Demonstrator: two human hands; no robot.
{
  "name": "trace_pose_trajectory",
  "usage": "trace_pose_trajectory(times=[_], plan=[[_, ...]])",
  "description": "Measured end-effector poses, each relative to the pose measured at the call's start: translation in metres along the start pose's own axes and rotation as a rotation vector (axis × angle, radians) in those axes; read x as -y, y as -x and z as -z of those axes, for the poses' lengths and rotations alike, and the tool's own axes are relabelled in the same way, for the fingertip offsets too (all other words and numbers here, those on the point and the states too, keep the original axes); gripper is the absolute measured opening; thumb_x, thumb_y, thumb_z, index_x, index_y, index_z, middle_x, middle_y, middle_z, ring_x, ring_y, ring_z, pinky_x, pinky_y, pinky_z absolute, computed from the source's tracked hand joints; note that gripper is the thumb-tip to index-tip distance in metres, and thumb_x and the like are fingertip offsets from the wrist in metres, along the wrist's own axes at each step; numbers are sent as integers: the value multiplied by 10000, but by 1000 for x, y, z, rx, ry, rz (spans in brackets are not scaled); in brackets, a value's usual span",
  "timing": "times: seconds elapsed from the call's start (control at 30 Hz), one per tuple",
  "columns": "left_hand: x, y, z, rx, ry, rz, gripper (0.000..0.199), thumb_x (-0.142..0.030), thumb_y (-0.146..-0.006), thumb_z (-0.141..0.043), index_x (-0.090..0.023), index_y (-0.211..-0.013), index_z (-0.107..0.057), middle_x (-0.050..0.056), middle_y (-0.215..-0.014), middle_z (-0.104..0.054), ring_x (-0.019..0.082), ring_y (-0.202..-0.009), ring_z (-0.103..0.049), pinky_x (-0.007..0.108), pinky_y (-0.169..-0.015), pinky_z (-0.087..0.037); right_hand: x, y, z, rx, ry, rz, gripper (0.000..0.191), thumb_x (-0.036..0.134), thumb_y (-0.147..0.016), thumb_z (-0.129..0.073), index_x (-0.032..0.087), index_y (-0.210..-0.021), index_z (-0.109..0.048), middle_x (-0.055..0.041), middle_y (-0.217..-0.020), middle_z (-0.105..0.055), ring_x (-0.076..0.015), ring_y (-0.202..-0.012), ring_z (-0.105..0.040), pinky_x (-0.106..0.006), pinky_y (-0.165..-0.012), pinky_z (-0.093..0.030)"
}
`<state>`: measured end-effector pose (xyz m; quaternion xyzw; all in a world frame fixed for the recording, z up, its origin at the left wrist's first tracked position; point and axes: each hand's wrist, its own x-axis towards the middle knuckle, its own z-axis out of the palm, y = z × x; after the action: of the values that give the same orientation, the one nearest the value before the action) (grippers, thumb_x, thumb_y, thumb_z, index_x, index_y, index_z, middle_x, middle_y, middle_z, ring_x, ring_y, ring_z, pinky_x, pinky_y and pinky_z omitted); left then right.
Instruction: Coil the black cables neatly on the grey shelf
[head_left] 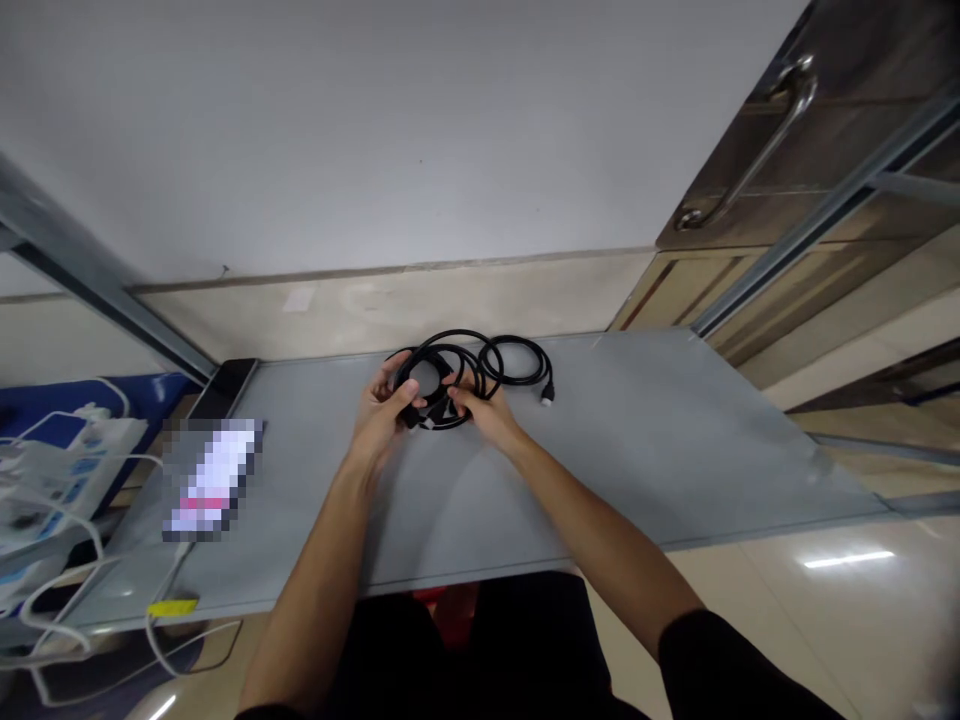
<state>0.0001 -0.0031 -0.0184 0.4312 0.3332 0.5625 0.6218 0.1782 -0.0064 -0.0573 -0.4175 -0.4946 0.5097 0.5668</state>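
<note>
A coiled black cable (459,334) is held between my two hands above the grey shelf (465,510). My left hand (381,402) grips the left side of the loops, thumb on top, close to dark plugs with a pale tip. On the other side, my right hand (481,402) pinches the cable near its middle, with fingers partly hidden behind the loops. Just right of the held coil, a second black cable loop (531,342) lies on the shelf. Its plug (547,394) has a whitish end and points toward me. Whether the two loops are joined I cannot tell.
At the shelf's left lie a blurred-out lit phone (214,475) and a dark flat device (225,388). White cords (97,545) with a yellow tag (172,607) hang nearby. Grey metal posts (787,250) frame the sides; a wall (390,310) stands behind.
</note>
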Motion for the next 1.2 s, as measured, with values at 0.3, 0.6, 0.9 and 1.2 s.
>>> trace_pose_trajectory(times=[0.3, 0.6, 0.9, 1.2], plan=[[34, 12, -24, -61, -477, -394, 601, -733, -998, -558, -231, -1317, -642, 46, -985, -695, 134, -718, -651, 316, -764, -575, 5, 7, -2, -372, 93, 155, 373, 591, -918, -657, 224, -978, -687, 56, -555, -497, -156, -517, -481, -303, -541, -401], [50, 24, -32, 38, -472, -434, 622, -673, -1043, -516, -290, -1532, -541, 89, -1157, -707, 130, -673, -639, 378, -821, -610, -10, 1, 10, -461, 171, 158, 508, 661, -990, -571, 207, -1195, -674, -63, -810, -742, -236, -739, -695, -360, -658, -562], [28, 2, -12, -410, -203, -474, 474, -636, -965, -699, -226, -1202, -709, 36, -966, -701, 112, -688, -620, 249, -668, -543, 8, 17, 13, 43, 99, 253, 735, 859, -911, -533, 237, -1254, -718, -123, -1042, -816, -259, -883, -741, -345, -597, -576], [26, -9, 0, -308, 10, -273, 363, -524, -948, -771, -227, -1156, -768, 43, -935, -771, 124, -722, -690, 238, -667, -571, 10, 7, 24, -91, 415, 454, 370, 609, -938, -699, 259, -900, -811, -81, -975, -719, -237, -932, -705, -416, -847, -612]])
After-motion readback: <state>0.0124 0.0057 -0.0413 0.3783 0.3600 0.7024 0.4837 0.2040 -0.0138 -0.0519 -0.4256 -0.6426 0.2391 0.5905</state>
